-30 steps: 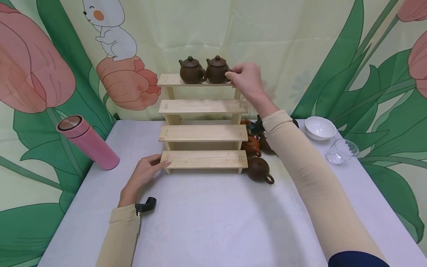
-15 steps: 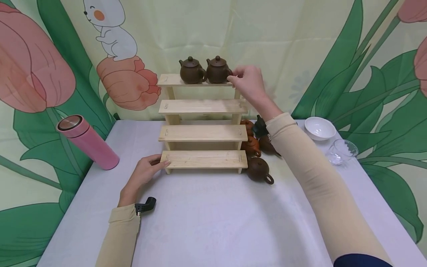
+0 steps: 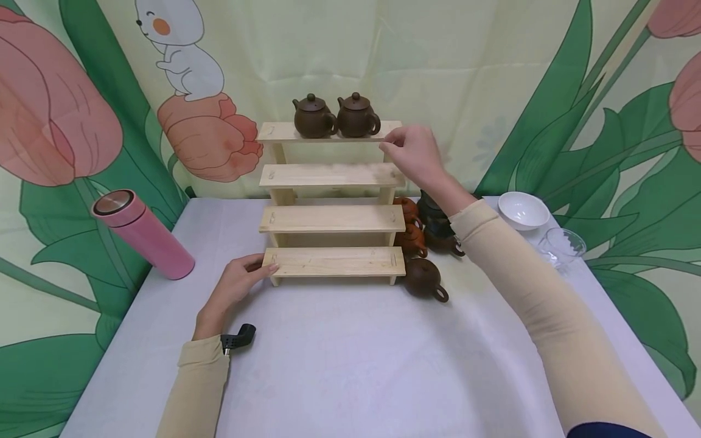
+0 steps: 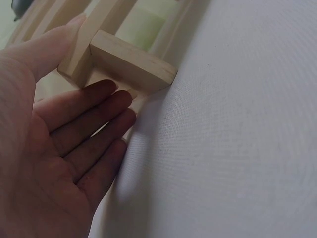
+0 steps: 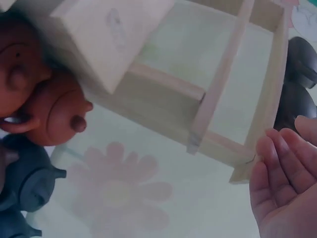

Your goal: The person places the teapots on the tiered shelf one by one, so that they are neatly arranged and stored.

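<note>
A pale wooden stepped shelf stand [image 3: 334, 218] rises at the middle of the table. On its top step two dark brown teapots sit side by side, a left teapot [image 3: 312, 118] and a right teapot [image 3: 355, 118], both lidded and upright. My left hand [image 3: 237, 286] holds the left end of the lowest step, thumb [image 4: 54, 47] on the board and fingers [image 4: 94, 124] reaching under its end. Beside the top step's right end, my right hand [image 3: 417, 155] hangs with loosely bent fingers and nothing in them, apart from the right teapot's handle.
Right of the stand crowd more teapots: a brown one [image 3: 424, 278], orange ones [image 5: 59, 109] and a dark green one [image 5: 34, 183]. A white bowl [image 3: 523, 210] and a clear glass cup [image 3: 561, 246] stand at the far right. A pink thermos [image 3: 145, 234] is at left.
My right hand has let go of the right teapot's handle and drawn back slightly down and to the right. Both teapots stay in place; my left hand has not moved.
</note>
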A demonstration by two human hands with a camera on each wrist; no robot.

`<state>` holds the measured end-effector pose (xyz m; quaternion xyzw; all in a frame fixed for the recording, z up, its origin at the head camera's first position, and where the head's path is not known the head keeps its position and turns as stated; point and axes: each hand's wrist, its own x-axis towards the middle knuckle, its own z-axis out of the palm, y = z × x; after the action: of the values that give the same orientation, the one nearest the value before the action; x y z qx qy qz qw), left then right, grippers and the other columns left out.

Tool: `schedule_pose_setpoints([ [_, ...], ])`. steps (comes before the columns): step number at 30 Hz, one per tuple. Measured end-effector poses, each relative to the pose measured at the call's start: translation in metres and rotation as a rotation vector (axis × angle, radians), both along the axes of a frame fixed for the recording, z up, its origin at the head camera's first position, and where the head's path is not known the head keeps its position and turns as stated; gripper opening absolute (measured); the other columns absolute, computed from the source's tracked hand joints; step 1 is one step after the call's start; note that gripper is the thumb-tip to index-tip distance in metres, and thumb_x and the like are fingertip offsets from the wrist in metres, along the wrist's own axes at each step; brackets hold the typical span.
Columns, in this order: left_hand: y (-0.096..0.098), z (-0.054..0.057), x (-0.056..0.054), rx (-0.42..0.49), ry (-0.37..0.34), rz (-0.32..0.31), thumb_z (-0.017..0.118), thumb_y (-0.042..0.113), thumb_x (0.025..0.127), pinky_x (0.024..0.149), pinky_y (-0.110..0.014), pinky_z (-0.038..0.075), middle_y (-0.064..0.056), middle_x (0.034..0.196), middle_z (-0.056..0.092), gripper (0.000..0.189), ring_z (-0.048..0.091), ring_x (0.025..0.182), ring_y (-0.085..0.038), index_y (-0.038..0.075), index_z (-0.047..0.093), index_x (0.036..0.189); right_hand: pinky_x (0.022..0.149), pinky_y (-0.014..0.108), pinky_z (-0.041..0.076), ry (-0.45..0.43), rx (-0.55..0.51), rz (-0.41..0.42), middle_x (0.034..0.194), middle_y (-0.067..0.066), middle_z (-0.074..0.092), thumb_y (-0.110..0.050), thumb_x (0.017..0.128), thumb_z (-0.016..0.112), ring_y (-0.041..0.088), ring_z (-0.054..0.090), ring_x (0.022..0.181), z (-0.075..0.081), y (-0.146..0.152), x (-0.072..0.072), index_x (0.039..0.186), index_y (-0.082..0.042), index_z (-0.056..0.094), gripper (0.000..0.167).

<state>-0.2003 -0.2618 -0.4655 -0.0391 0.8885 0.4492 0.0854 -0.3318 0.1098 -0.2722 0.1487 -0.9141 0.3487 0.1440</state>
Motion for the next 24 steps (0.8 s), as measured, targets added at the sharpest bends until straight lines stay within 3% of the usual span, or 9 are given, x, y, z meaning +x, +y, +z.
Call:
schedule_pose_setpoints([
  [5,0.001,0.001,0.000,0.002,-0.005,0.001,0.067,0.061,0.086,0.112,-0.056,0.040,-0.019,0.147,0.052,0.082,0.049,0.136,-0.037,0.005,0.050,0.145,0.066,0.029,0.040,0.035,0.030,0.034,0.090,0.011,0.076,-0.019,0.096,0.059,0.021,0.056,0.070,-0.008,0.008,0.006,0.099,-0.006,0.079,0.024],
  [10,0.001,0.001,0.001,-0.005,-0.006,0.002,0.066,0.061,0.087,0.112,-0.056,0.040,-0.019,0.148,0.052,0.082,0.049,0.137,-0.037,0.005,0.050,0.145,0.067,0.028,0.041,0.070,0.045,0.057,0.088,0.012,0.074,-0.017,0.095,0.059,0.020,0.055,0.073,-0.017,0.016,0.012,0.097,-0.005,0.079,0.023],
  [18,0.000,0.001,0.001,-0.002,-0.010,0.001,0.067,0.062,0.086,0.112,-0.056,0.040,-0.019,0.148,0.051,0.083,0.048,0.138,-0.037,0.005,0.050,0.145,0.056,0.028,0.033,0.096,0.040,0.071,0.061,0.005,0.057,-0.019,0.095,0.060,0.019,0.044,0.058,-0.028,0.030,0.026,0.082,-0.007,0.077,0.025],
  [21,0.000,0.001,0.001,-0.005,-0.012,0.002,0.066,0.062,0.086,0.112,-0.056,0.039,-0.019,0.148,0.051,0.084,0.047,0.138,-0.037,0.005,0.049,0.145,0.057,0.028,0.035,0.090,0.029,0.081,0.063,0.005,0.060,-0.020,0.095,0.061,0.018,0.046,0.058,-0.032,0.036,0.034,0.081,-0.008,0.077,0.024],
  [24,0.000,0.001,0.001,-0.008,-0.013,0.003,0.066,0.063,0.086,0.112,-0.056,0.039,-0.019,0.148,0.051,0.084,0.047,0.138,-0.037,0.005,0.049,0.145,0.061,0.027,0.040,0.054,0.016,0.078,0.075,0.008,0.071,-0.020,0.095,0.061,0.018,0.053,0.064,-0.037,0.044,0.041,0.089,-0.009,0.079,0.022],
])
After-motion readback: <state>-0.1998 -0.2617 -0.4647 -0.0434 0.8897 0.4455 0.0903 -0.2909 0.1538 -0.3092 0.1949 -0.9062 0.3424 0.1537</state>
